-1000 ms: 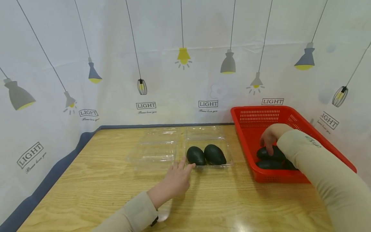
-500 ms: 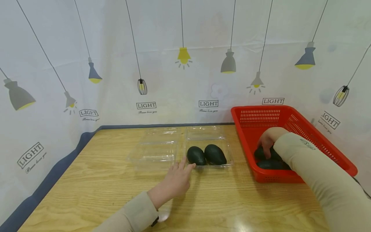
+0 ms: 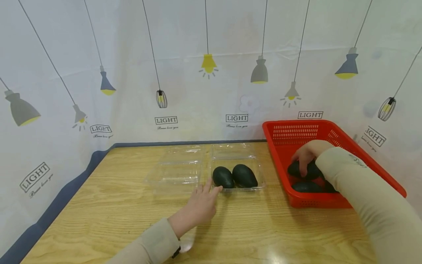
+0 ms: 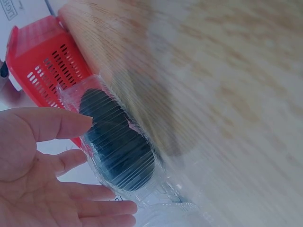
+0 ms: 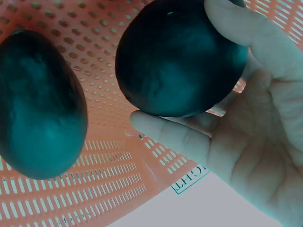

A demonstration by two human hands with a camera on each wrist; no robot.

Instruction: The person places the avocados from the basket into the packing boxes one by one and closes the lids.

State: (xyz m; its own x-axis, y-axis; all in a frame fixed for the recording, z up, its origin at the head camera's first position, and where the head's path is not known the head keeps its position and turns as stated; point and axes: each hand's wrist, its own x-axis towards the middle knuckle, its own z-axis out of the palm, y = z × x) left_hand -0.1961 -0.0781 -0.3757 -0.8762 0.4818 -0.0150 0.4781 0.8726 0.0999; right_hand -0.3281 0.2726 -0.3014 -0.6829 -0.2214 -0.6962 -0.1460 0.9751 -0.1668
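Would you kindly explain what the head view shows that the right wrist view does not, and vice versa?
Only the head view shows the left hand at the near edge of a clear clamshell holding two avocados, and a second clamshell beside it. Only the right wrist view shows the palm of the right hand and rounded holes in the floor of the red basket. Both show that hand holding an avocado, another avocado in the basket, and printed lettering.

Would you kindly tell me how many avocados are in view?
5 show: two avocados in the clear plastic container; in the red basket, one avocado in the right hand and two other avocados, one partly behind the sleeve. More may be hidden there.
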